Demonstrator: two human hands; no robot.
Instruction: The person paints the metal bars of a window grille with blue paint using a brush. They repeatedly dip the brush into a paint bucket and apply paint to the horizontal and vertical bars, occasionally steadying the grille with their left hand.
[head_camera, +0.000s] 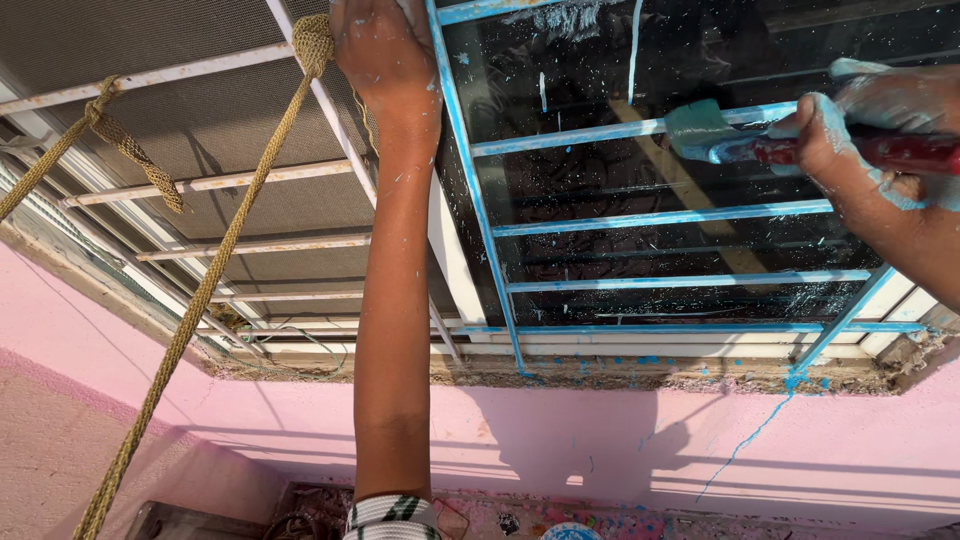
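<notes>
My left hand (383, 48) reaches up and grips a vertical bar of the window grille (660, 216) at the top centre. My right hand (880, 120), smeared with light blue paint, holds a red-handled paintbrush (790, 148) at the right. The brush's bristles (697, 127) press on a horizontal grille bar. The right half of the grille is painted light blue over dark glass. The left half (250, 180) has white bars over a mesh screen.
Two tan ropes (200, 300) are knotted to the white bars at the left and hang down. A pink wall (600, 440) with blue paint drips runs below the crumbling sill (600, 378). Paint-spattered clutter lies at the bottom edge.
</notes>
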